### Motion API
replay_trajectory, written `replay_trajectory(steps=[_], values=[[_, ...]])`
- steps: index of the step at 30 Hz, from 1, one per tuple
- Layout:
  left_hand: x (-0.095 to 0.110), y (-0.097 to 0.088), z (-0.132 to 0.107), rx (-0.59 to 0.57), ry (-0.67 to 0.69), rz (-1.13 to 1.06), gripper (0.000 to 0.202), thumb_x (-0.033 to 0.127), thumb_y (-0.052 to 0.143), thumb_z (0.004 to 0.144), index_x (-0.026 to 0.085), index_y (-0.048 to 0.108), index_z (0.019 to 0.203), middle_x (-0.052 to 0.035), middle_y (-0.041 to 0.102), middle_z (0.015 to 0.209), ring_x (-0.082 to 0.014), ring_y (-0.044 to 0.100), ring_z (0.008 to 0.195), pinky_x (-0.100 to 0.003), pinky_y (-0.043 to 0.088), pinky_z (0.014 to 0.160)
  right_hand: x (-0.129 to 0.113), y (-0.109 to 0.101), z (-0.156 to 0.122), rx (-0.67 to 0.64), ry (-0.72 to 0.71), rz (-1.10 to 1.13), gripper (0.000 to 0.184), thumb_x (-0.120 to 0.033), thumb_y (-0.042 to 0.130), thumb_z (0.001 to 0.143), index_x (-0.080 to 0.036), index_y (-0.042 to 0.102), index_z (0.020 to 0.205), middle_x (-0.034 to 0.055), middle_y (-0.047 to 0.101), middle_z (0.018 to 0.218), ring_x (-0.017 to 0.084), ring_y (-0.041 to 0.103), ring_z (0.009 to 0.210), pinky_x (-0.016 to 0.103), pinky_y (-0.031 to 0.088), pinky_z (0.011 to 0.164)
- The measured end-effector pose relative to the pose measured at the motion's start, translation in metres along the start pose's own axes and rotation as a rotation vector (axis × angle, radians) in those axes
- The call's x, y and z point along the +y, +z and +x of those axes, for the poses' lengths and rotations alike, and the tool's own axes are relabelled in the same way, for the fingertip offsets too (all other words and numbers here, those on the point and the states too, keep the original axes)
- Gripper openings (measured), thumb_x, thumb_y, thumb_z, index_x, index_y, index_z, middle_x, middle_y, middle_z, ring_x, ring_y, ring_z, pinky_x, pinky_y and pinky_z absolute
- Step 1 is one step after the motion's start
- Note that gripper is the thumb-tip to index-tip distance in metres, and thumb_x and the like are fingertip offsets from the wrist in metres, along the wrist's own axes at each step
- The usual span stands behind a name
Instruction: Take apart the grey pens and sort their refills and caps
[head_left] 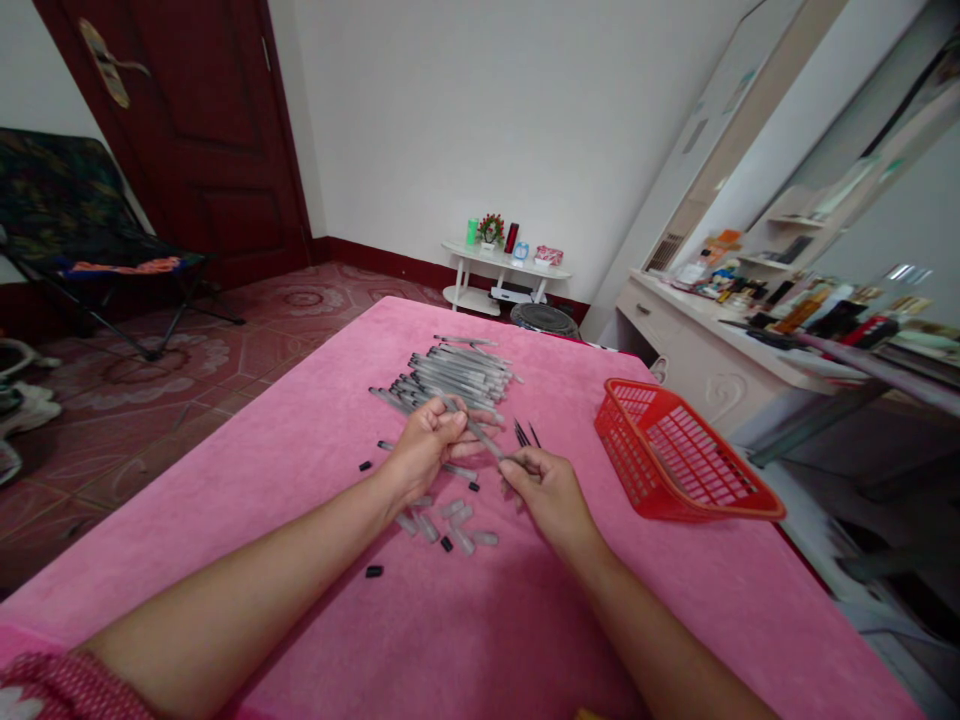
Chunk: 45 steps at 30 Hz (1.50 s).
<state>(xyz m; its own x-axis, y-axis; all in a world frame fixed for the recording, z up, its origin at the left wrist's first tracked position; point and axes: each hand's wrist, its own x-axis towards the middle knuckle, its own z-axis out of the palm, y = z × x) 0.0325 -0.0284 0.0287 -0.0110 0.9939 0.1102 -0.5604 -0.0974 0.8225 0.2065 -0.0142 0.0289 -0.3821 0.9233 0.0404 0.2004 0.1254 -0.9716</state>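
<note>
Left of the red basket [634,465], one grey pen [484,439] is being pinched by the left hand [426,445] and the right hand [546,487]; likewise left, piled pens [459,372] are being supported by pink cloth [675,600].

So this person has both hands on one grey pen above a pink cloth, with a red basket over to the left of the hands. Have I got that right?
Not quite: the head view shows the red basket to the right. The left hand and right hand do hold one grey pen above the pink cloth.
</note>
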Motion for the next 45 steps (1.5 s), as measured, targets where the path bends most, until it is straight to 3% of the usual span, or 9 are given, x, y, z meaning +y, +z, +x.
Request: replay_trajectory(steps=[3,8,13,17,22,28,34,40,45], values=[[0.0007,0.0003,-0.0002,0.006,-0.004,0.002,0.025,0.026,0.067,0.075,0.017,0.046,0.087,-0.0093,0.069,0.095,-0.0228,0.068,0.084,-0.033,0.055,0.070,-0.0011,0.0000,0.0001,0.058,-0.020,0.005,0.025,-0.033,0.070,0.063,-0.014,0.055,0.073,-0.0044,0.051,0.057,0.007,0.044,0.046,0.019,0.034,0.043],[0.0012,0.0001,-0.0001,0.008,-0.001,0.002,0.028,0.028,0.068,0.074,0.017,0.046,0.087,-0.0097,0.069,0.094,-0.0235,0.068,0.084,-0.034,0.055,0.071,-0.0028,-0.0004,-0.0004,-0.041,0.030,0.046,0.035,-0.049,0.052,0.077,-0.015,0.054,0.067,-0.0007,0.054,0.053,0.008,0.044,0.041,0.020,0.034,0.039],[0.0016,0.0015,-0.0004,0.011,-0.001,-0.001,0.027,0.027,0.068,0.074,0.017,0.046,0.086,-0.0095,0.069,0.093,-0.0233,0.068,0.083,-0.034,0.055,0.070,-0.0021,-0.0010,-0.0003,0.033,0.002,0.061,0.030,-0.041,0.069,0.065,-0.016,0.053,0.074,-0.0030,0.053,0.059,0.007,0.045,0.046,0.019,0.037,0.041],[0.0011,0.0013,-0.0005,0.006,-0.005,0.006,0.026,0.026,0.067,0.075,0.017,0.045,0.086,-0.0089,0.069,0.092,-0.0226,0.068,0.082,-0.031,0.055,0.067,0.0005,-0.0011,0.0004,-0.060,0.046,0.080,0.038,-0.052,0.054,0.076,-0.015,0.054,0.070,-0.0005,0.055,0.056,0.007,0.044,0.040,0.019,0.035,0.038],[0.0006,-0.0001,0.0000,-0.005,0.012,0.010,0.025,0.026,0.066,0.076,0.016,0.045,0.086,-0.0096,0.069,0.094,-0.0230,0.068,0.084,-0.032,0.056,0.068,-0.0004,-0.0007,0.0006,0.012,0.026,0.111,0.033,-0.039,0.071,0.063,-0.016,0.053,0.077,-0.0045,0.053,0.059,0.006,0.045,0.042,0.018,0.036,0.039],[0.0003,-0.0004,0.0002,0.001,0.008,0.018,0.025,0.026,0.066,0.076,0.016,0.045,0.087,-0.0094,0.069,0.094,-0.0231,0.068,0.084,-0.032,0.056,0.068,-0.0006,-0.0005,-0.0007,-0.134,0.124,0.207,0.042,-0.055,0.052,0.077,-0.013,0.056,0.075,0.0003,0.058,0.058,0.006,0.045,0.036,0.018,0.033,0.035],[0.0011,-0.0008,0.0004,0.005,0.014,0.023,0.027,0.028,0.067,0.075,0.016,0.046,0.086,-0.0098,0.069,0.094,-0.0236,0.068,0.083,-0.032,0.056,0.066,0.0009,-0.0019,0.0001,-0.031,0.104,0.162,0.033,-0.039,0.073,0.061,-0.015,0.053,0.071,-0.0067,0.051,0.048,0.005,0.043,0.035,0.017,0.036,0.036],[0.0018,0.0001,0.0002,0.019,0.009,0.017,0.030,0.029,0.069,0.072,0.016,0.046,0.086,-0.0097,0.069,0.092,-0.0239,0.068,0.082,-0.032,0.056,0.067,0.0001,-0.0013,0.0000,-0.099,0.138,0.183,0.043,-0.056,0.058,0.071,-0.013,0.056,0.072,0.0012,0.061,0.058,0.007,0.048,0.037,0.018,0.037,0.034],[0.0018,0.0003,0.0001,0.020,0.003,0.023,0.029,0.028,0.069,0.072,0.016,0.046,0.085,-0.0090,0.069,0.091,-0.0239,0.068,0.082,-0.032,0.056,0.066,-0.0024,-0.0024,0.0003,-0.006,0.102,0.125,0.030,-0.040,0.070,0.062,-0.015,0.055,0.070,-0.0035,0.056,0.051,0.006,0.046,0.036,0.018,0.038,0.036]])
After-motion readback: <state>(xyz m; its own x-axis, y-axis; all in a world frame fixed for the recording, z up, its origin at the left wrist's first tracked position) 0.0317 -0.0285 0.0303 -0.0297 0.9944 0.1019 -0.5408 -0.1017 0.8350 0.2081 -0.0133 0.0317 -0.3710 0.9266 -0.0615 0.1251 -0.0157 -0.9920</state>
